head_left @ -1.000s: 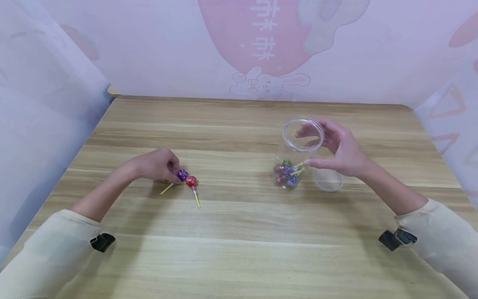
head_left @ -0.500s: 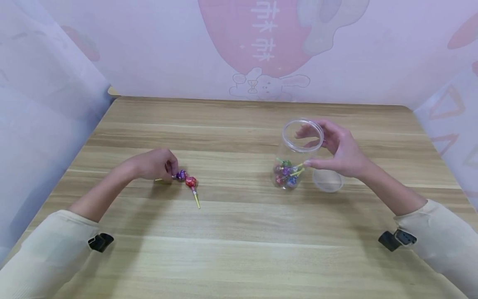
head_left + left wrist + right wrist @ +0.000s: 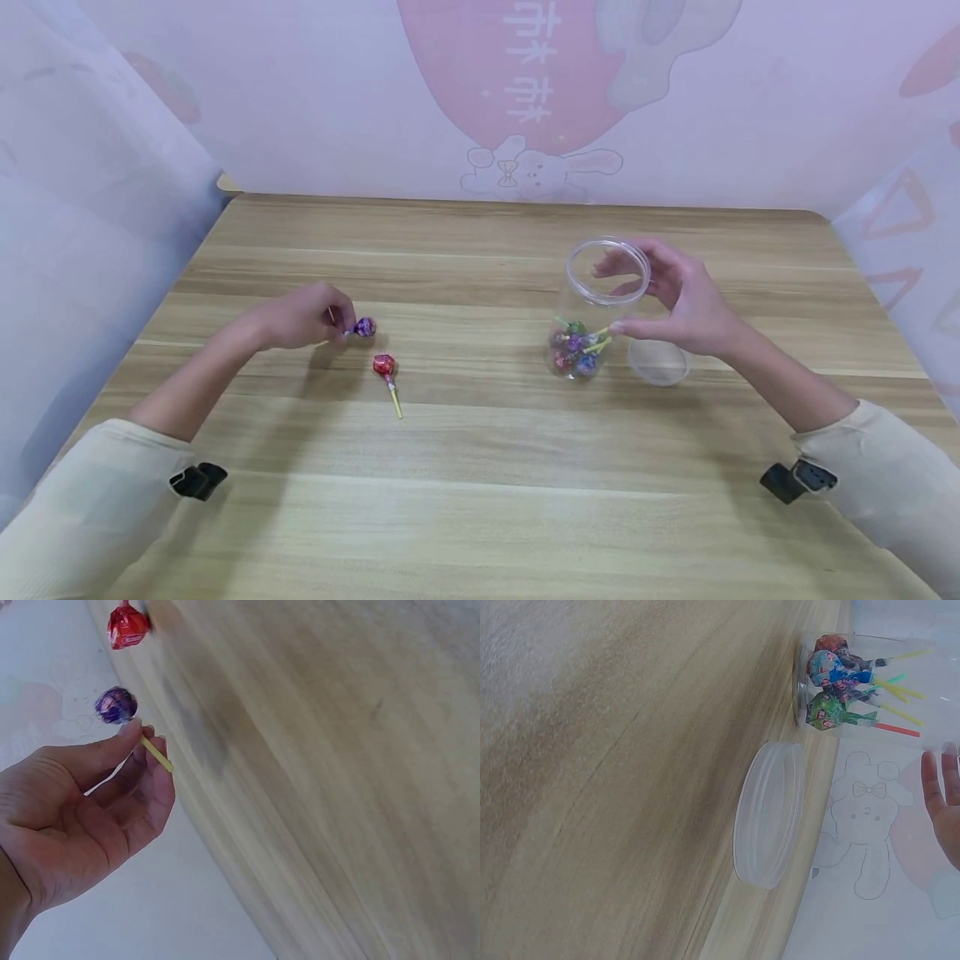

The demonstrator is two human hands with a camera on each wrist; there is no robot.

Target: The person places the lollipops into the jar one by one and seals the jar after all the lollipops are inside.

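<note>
The left hand [image 3: 303,321] pinched the yellow stick of a purple-wrapped lollipop [image 3: 364,327], its stick pointing back into the hand and its head toward the clear plastic jar [image 3: 595,307], well apart to the right. The right hand [image 3: 686,302] gripped that jar on the wooden surface [image 3: 480,467].

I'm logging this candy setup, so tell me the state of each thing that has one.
Purple lollipop: lifted, stick pinched by left hand.
Red lollipop: lying loose on the table.
Jar: upright, open, lollipops inside, gripped by right hand.
Lid: off, beside the jar.
</note>
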